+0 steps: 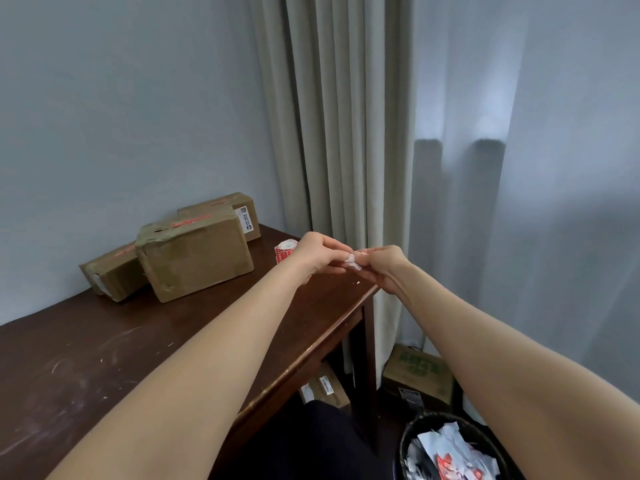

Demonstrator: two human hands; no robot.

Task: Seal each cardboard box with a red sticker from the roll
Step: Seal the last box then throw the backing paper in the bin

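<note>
The left hand (317, 252) and right hand (382, 263) had their fingers pinched together on a white scrap (353, 262) between them. It looked light, flimsy and likely tacky, best held by its edges.

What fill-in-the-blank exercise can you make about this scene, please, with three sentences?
1. The left hand and the right hand together pinch a small ____ scrap.
2. The red sticker roll stands on the ____, behind the left hand.
3. ____ cardboard boxes lie left of the roll.
Missing words: white; table; three.
</note>
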